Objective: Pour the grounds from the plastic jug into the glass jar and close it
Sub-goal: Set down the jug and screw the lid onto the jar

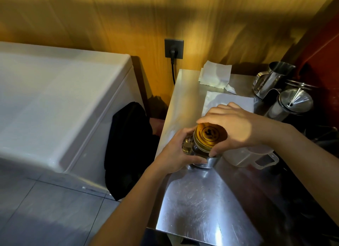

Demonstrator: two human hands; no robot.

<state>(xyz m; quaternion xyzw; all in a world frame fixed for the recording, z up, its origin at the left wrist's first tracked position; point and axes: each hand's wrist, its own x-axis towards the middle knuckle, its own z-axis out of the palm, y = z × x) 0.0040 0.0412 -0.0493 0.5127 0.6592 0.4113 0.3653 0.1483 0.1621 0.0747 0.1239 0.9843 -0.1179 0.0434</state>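
Beside the glass jar, on its left, stands the largest thing in view, a white chest appliance, with a dark cloth or bag slumped in the gap between the two. Under the jar runs the steel counter, and the jar sits close to its left edge, probably because that is where both arms reach it squarely from above. Beyond the jar lie white paper sheets, likely laid down to catch spills. To the jar's right and touching nothing of it rests the plastic jug, upright with its handle turned away; it looks set aside, so the pouring seems done. Farther right of the jar stand a steel pitcher and a steel funnel on a canister.

The left hand wraps the jar's glass wall, fingers clenched around it, which would brace it against turning. The right hand arches over the gold lid, fingertips and thumb pinching the lid's rim from opposite sides, a grip suited to twisting. The lid sits level on the jar's mouth. Whether it is fully screwed home cannot be told; I judge the closing step is under way.
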